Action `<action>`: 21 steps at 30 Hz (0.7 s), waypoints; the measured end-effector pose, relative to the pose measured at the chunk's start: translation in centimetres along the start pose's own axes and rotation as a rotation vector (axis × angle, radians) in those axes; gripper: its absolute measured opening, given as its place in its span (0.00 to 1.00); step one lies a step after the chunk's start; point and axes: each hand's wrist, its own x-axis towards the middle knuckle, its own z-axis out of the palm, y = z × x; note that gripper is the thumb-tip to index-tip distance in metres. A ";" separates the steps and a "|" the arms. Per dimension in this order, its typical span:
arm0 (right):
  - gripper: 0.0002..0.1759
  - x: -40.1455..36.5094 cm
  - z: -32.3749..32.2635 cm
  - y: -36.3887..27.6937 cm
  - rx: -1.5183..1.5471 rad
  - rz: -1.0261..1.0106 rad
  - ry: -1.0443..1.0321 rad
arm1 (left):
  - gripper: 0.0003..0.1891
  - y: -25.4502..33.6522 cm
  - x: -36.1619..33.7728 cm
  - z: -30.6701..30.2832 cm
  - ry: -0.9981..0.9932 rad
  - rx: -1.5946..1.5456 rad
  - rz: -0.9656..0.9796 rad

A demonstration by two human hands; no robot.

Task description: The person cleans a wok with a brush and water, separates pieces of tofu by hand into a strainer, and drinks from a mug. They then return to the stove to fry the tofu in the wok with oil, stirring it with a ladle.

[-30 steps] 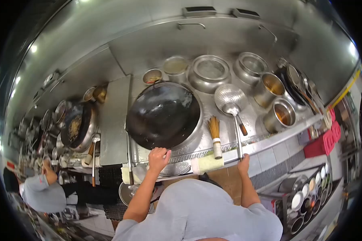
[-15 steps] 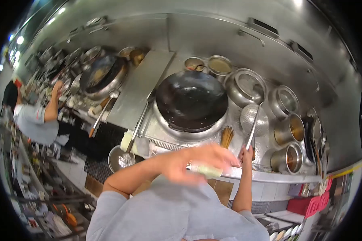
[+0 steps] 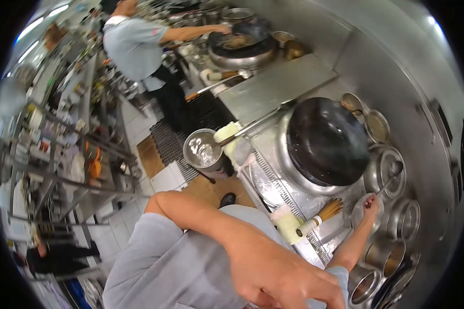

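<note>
Crowded stove, one open stretch
From the wok, pots ring one to four o'clock; right hand on a long handle fills five; brush and cloth block six; tabletop at ten lies open.

The left hand fills the foreground, soft with blur, its fingers lost at the bottom edge. The right hand covers part of the strainer (its grip is too small to read). A co-worker is cut off at the head by the top edge. The shelf clutter is indistinct.
</note>
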 end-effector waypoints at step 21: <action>0.10 -17.6 1.7 -6.8 0.851 0.044 -0.562 | 0.14 2.5 -7.2 -8.6 0.154 0.437 -0.660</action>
